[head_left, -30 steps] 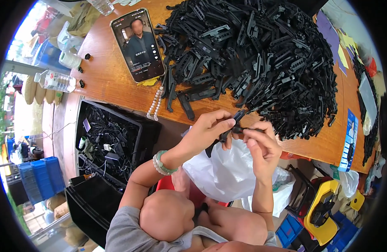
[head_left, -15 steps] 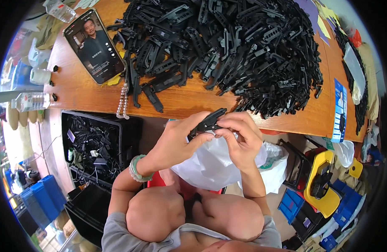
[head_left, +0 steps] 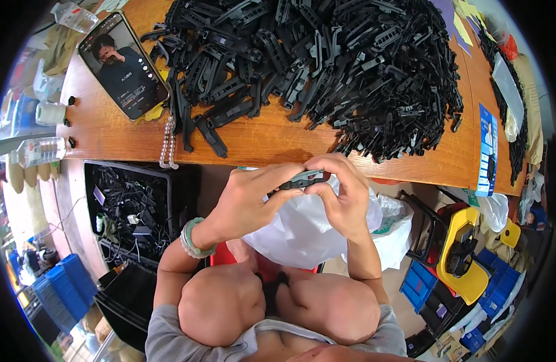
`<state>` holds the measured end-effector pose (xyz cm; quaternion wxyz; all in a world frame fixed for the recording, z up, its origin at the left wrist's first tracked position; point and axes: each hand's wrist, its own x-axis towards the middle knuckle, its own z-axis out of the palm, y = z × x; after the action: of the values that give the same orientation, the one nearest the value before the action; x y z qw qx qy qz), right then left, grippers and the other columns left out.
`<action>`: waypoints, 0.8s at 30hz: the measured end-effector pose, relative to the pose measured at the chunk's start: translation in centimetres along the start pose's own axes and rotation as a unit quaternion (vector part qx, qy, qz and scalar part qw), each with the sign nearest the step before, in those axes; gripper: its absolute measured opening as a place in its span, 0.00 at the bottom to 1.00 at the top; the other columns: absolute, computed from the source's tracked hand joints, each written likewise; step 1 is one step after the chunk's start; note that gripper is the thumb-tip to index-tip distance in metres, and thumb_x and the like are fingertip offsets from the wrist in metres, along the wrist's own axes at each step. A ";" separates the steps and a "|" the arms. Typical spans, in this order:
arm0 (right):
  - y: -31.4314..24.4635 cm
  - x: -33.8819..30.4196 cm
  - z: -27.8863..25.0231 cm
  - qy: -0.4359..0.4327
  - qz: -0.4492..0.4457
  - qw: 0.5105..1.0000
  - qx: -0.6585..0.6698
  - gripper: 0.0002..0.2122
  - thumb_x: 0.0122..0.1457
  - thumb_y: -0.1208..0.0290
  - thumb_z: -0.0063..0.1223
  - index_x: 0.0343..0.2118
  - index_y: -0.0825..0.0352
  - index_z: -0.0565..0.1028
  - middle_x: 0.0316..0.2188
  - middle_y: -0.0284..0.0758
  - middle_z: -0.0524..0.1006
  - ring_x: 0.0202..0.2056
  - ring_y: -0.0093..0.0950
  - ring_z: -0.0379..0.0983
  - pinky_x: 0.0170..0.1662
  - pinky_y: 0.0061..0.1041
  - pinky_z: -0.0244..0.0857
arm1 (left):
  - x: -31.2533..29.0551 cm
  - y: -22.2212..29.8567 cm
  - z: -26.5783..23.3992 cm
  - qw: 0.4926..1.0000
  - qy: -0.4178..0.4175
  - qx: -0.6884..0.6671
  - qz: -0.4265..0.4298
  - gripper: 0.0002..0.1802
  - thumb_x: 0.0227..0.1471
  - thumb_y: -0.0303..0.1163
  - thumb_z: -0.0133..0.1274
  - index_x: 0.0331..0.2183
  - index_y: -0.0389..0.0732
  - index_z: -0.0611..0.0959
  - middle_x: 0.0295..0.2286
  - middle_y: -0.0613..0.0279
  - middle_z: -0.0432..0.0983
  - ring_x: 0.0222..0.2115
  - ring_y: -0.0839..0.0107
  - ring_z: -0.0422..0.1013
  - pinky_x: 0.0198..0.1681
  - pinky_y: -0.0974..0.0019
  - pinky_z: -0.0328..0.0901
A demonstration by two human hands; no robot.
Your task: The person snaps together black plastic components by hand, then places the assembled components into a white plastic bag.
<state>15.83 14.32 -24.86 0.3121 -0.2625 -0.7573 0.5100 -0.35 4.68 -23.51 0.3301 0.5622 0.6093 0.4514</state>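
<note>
Between my two hands is a small black plastic clip-like part (head_left: pixel 302 180), held just off the table's near edge. My left hand (head_left: pixel 249 198), with a pale green bracelet on its wrist, pinches one end between thumb and fingers. The thumb and forefinger of my right hand (head_left: pixel 343 196) close on the other end. Fingers cover both ends of the part. Beyond my hands, a big heap of black plastic parts (head_left: pixel 272 54) spreads over the wooden table (head_left: pixel 260 142), longer ones at left and smaller ones at right.
A phone (head_left: pixel 124 69) playing video leans at the table's left, a beaded strap (head_left: pixel 168 142) hanging by it. White plastic bags (head_left: pixel 302 232) lie below my hands. A black bin (head_left: pixel 169 181) of parts stands left, a yellow chair (head_left: pixel 462 265) right.
The part has turned from a slant to nearly level, and my right fingers have come further over its end. The view has shifted slightly.
</note>
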 end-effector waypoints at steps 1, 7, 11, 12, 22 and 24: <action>0.1 -0.1 0.1 0.000 0.001 1.000 0.000 0.14 0.43 0.83 0.62 0.36 0.72 0.75 0.34 0.38 0.77 0.33 0.25 0.71 0.34 0.21 0.64 | 0.1 -0.2 0.1 1.000 0.013 0.009 0.027 0.16 0.45 0.24 0.58 0.40 0.36 0.79 0.30 0.53 0.78 0.27 0.59 0.75 0.30 0.65 0.69; 0.7 -0.4 0.8 0.037 -0.013 0.999 0.012 0.14 0.42 0.84 0.60 0.36 0.70 0.75 0.31 0.38 0.76 0.28 0.28 0.72 0.30 0.22 0.64 | 0.1 -0.2 0.2 1.000 0.016 -0.007 0.023 0.16 0.45 0.24 0.59 0.40 0.35 0.79 0.28 0.53 0.78 0.25 0.62 0.76 0.29 0.67 0.69; 1.0 -0.4 0.9 0.041 0.023 0.997 0.064 0.15 0.42 0.84 0.60 0.36 0.70 0.76 0.30 0.38 0.76 0.27 0.27 0.71 0.30 0.22 0.65 | -0.1 -0.1 0.3 1.000 0.019 -0.016 0.010 0.14 0.46 0.23 0.58 0.39 0.35 0.79 0.25 0.56 0.78 0.24 0.65 0.76 0.28 0.69 0.68; 1.0 -0.4 0.9 0.038 0.018 0.996 0.073 0.15 0.42 0.84 0.60 0.37 0.70 0.76 0.30 0.38 0.76 0.26 0.26 0.70 0.30 0.22 0.65 | -0.1 -0.2 0.4 1.000 0.019 -0.017 0.010 0.14 0.46 0.23 0.58 0.39 0.35 0.79 0.25 0.56 0.78 0.24 0.65 0.76 0.28 0.69 0.68; 0.7 0.0 -0.3 0.007 0.055 0.992 0.111 0.15 0.46 0.78 0.63 0.39 0.74 0.75 0.32 0.38 0.76 0.33 0.26 0.72 0.37 0.22 0.66 | -0.2 -0.2 0.0 0.999 0.006 -0.051 -0.005 0.17 0.43 0.26 0.63 0.38 0.35 0.79 0.28 0.55 0.78 0.25 0.67 0.75 0.29 0.69 0.68; 1.5 -0.7 -1.3 -0.082 0.082 0.986 0.120 0.16 0.47 0.75 0.64 0.40 0.73 0.76 0.32 0.37 0.76 0.34 0.26 0.73 0.36 0.22 0.66 | 0.0 0.1 -0.7 0.999 -0.040 -0.031 0.020 0.19 0.40 0.29 0.65 0.37 0.36 0.80 0.28 0.55 0.78 0.27 0.64 0.75 0.30 0.67 0.69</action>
<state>17.37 15.13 -26.04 0.2350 -0.2419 -0.6897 0.6407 -0.97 4.57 -23.13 0.3624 0.5815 0.5699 0.4537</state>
